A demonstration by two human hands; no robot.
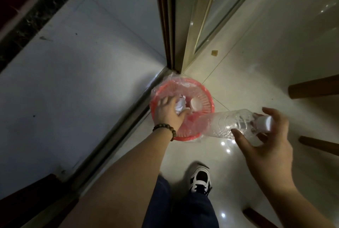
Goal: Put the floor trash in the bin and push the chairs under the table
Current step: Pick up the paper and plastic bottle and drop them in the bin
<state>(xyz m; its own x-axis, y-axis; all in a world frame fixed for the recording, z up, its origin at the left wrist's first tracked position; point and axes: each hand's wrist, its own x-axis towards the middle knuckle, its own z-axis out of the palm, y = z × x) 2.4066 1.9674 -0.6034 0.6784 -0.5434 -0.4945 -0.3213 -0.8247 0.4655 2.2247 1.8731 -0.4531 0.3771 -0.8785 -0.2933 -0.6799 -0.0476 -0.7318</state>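
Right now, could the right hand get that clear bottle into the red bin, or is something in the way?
Probably yes. The right hand holds the clear bottle with its base already at the red bin's rim. The left hand with crumpled paper covers only the far side, so the near side looks free.
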